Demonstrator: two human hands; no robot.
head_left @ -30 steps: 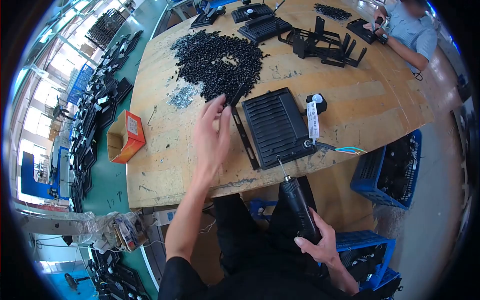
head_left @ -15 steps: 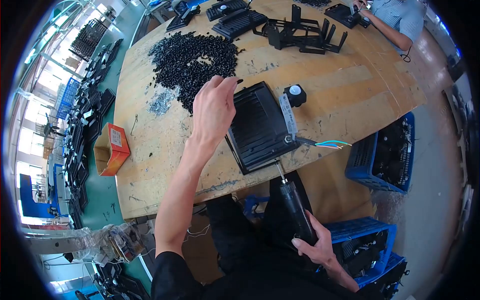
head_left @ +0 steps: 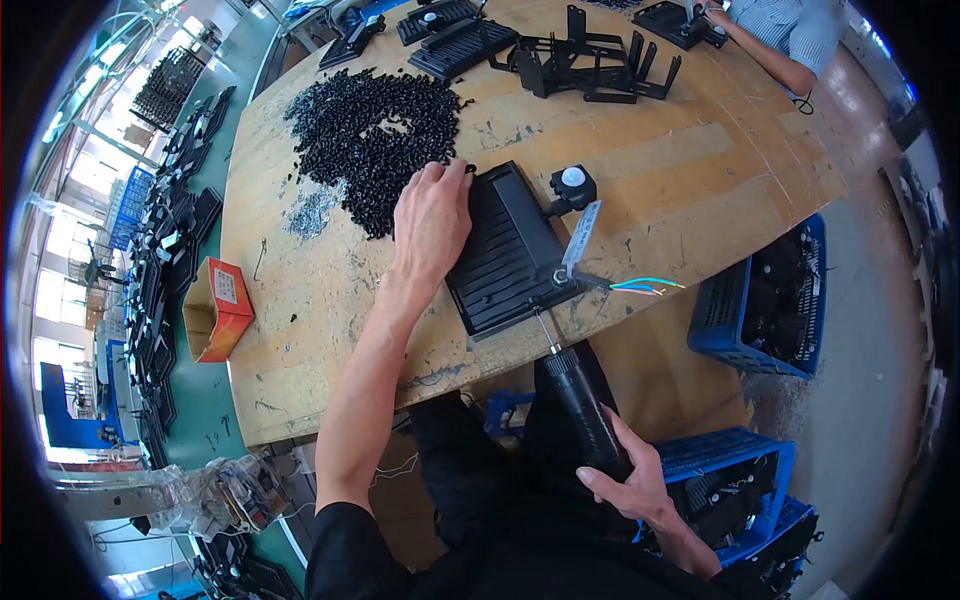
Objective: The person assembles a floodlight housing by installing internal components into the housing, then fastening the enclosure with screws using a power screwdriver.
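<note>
A black finned floodlight housing (head_left: 505,255) with a sensor knob (head_left: 573,188), a white label (head_left: 583,235) and a cable with bare coloured wires (head_left: 640,286) lies near the table's front edge. My left hand (head_left: 432,220) is closed at its far left corner, fingers curled, a small black part (head_left: 471,169) at the fingertips, partly hidden. In my right hand (head_left: 632,485) is a black electric screwdriver (head_left: 585,410), its bit pointing up at the near edge of the housing. Whether the tip touches a screw is too small to tell.
Beyond my left hand spread a heap of small black parts (head_left: 375,130) and silver screws (head_left: 310,210). Black brackets (head_left: 590,65) and more housings (head_left: 463,50) lie farther back. An orange box (head_left: 218,310) stands left; blue crates (head_left: 760,300) sit right. Another person's arm (head_left: 765,55) is at the far right.
My left hand has come down to the housing's far left corner with the small black part. The housing has turned slightly and its label has shifted. My right hand still holds the screwdriver.
</note>
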